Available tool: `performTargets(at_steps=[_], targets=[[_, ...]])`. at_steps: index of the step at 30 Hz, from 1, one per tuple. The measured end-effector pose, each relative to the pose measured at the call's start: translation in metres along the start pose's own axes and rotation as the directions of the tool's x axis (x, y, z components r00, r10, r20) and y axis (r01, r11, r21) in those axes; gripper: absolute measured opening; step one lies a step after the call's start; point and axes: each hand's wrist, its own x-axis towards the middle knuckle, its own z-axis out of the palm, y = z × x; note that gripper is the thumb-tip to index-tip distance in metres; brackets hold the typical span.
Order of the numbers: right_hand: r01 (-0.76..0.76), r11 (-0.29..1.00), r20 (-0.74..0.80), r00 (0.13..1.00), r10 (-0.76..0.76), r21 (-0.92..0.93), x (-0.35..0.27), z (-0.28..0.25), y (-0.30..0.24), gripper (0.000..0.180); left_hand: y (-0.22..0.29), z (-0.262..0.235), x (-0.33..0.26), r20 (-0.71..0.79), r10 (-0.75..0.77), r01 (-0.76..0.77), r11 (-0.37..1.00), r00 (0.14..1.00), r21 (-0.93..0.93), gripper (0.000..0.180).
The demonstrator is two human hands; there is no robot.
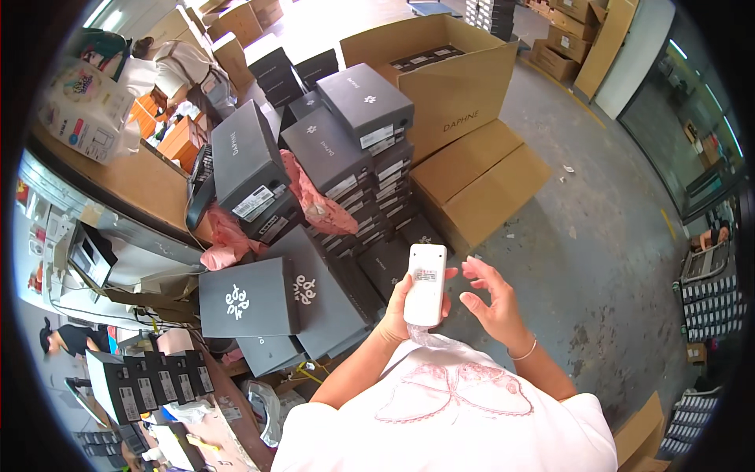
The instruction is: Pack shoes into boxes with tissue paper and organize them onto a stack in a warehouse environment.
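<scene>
A white, rectangular handheld device [425,297] with rounded corners is gripped in my left hand [397,311], thumb on one side and fingertips on the other. Its side facing up carries a small printed label and two dark spots near the top. Clear plastic or a wrapped cord [429,337] trails from its lower end toward my shirt; which one, I cannot tell. Just right of the device, my right hand [494,305] hovers with nothing in it, fingers apart and slightly bent. A thin bracelet [524,351] circles that wrist.
Stacked dark grey shoe boxes [326,149] stand ahead and left, with crumpled pink plastic bags [318,200] between them. A large open carton [464,90] holds more boxes. Grey floor [598,275] stretches to the right. A cluttered bench [228,421] is at lower left; people are farther off on the left.
</scene>
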Motion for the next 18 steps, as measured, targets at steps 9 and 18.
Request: performTargets(at_steps=[9,18], targets=[[-0.087,0.989,0.264,0.963,0.052,0.121,0.041,0.055,0.014,0.105,0.027,-0.011,0.000,-0.240,0.137,-0.132,0.991,0.961,0.035,0.093],[-0.649,0.671,0.723,0.648,0.240,0.358,0.060,0.080,0.017,0.065,0.014,0.003,-0.022,-0.494,0.536,-0.408,0.844,0.685,0.349,0.083]])
